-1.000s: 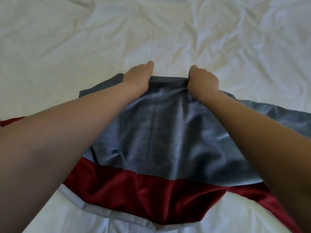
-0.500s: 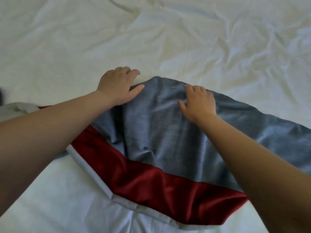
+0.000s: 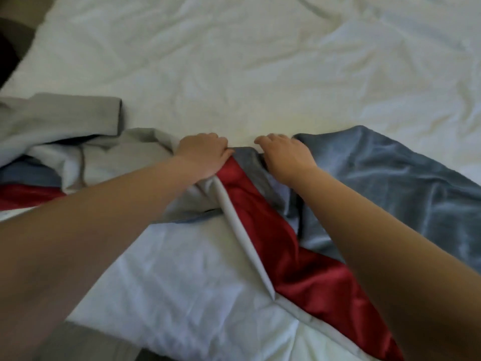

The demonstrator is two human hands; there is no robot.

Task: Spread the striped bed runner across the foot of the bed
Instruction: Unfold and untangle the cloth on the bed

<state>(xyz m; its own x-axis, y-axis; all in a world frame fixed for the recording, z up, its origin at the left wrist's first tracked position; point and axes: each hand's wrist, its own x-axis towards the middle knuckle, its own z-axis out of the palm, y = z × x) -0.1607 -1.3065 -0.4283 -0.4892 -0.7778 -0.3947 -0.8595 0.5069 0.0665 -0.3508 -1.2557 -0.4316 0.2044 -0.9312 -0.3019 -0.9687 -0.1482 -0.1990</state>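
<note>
Head view: the striped bed runner is seen bunched on the white bed sheet. Its gathered fold is gripped by the curled fingers of the left hand and of the right hand, which are set close together. Blue-grey cloth is spread right of the right fingers. Pale grey backing is heaped left of the left fingers.

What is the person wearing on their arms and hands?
Nothing that shows. The left hand and right hand are bare, with no gloves, rings or watch visible. The left forearm and right forearm are bare too, no sleeves in view.
</note>
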